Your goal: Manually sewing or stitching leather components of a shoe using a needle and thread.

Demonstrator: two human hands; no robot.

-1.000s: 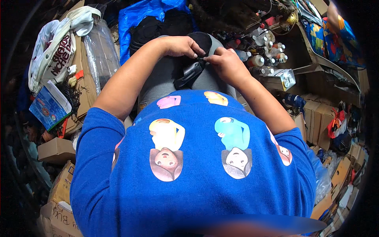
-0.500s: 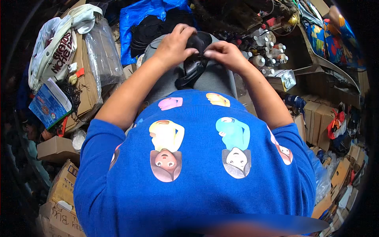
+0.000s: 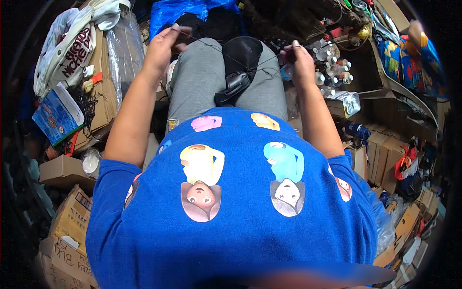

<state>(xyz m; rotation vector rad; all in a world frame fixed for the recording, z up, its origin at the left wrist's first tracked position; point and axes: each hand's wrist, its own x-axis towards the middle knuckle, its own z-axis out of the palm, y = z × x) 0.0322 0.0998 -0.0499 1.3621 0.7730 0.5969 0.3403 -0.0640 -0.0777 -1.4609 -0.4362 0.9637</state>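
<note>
A black shoe (image 3: 236, 85) is held between my thighs, its dark underside (image 3: 243, 54) turned up and its glossy heel part towards my belly. Thin black thread (image 3: 269, 59) runs out from the shoe to both sides. Beyond my left knee, my left hand (image 3: 162, 52) is raised with its fingers closed on one end of the thread. My right hand (image 3: 301, 63), out past my right thigh, grips the other end. Both hands are well apart from the shoe, and the thread looks drawn out between them.
Several capped bottles (image 3: 332, 62) stand to the right, near a square tin (image 3: 344, 102). Cardboard boxes (image 3: 67, 169) and flat cardboard sheets lie at the left, with a white cloth bag (image 3: 72, 48) and a blue booklet (image 3: 58, 115). Blue plastic sheeting (image 3: 166, 14) lies beyond my knees.
Both hands have moved away from the shoe, the left one out to the left and the right one to the right. Thread now stretches between them and the shoe.
</note>
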